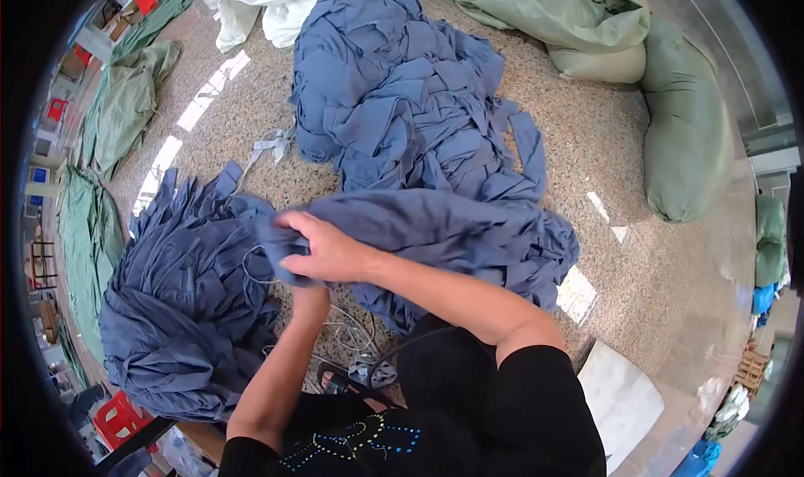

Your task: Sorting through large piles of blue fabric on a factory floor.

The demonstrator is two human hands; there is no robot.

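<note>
A long strip of blue-grey cloth [435, 217] stretches across the middle, its left end bunched up in front of me. My right hand [331, 249] closes over that bunched end, thumb and fingers curled on the fabric. Underneath it, my left hand [311, 296] meets the same cloth from below; its fingers are hidden. A big heap of blue-grey cloth pieces [394, 83] lies on the floor beyond my hands and runs down behind the strip. To the left sits a second pile of blue-grey cloth [184, 301], with folded strips fanned over its top.
Thin white cords [356, 330] trail over the speckled floor [611, 251] near my sandalled foot [335, 382]. Stuffed green sacks [682, 125] rest at the far right, and white cloth [280, 8] lies at the back. Green sheets [88, 217] and a red stool [121, 418] are on the left.
</note>
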